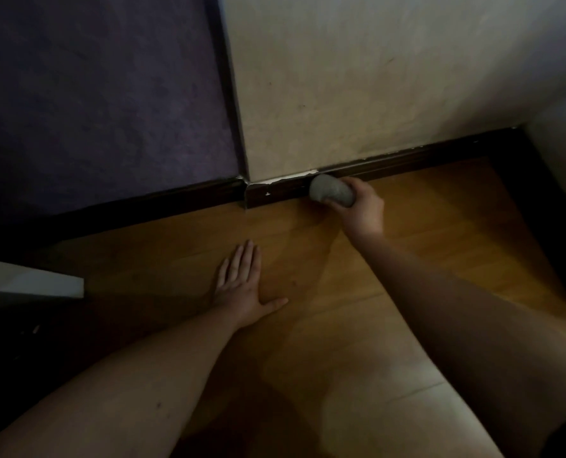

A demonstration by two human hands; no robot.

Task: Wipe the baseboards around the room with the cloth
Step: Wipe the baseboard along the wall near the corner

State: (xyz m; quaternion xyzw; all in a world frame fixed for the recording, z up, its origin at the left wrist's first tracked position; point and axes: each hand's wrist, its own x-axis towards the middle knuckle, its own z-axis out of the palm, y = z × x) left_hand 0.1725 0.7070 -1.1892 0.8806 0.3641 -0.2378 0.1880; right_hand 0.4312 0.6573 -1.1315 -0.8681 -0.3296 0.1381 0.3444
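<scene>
Two hands working: right hand (360,206) grips the balled grey cloth (331,190) against the dark baseboard (275,195) near the corner; left hand (242,285) lies spread flat on the floor (440,259). Best to keep firm, even pressure along the top edge.

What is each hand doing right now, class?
Left hand: open, fingers straight, palm flat on the wooden floor.
Right hand: closed, gripping the grey cloth against the dark baseboard.
</scene>
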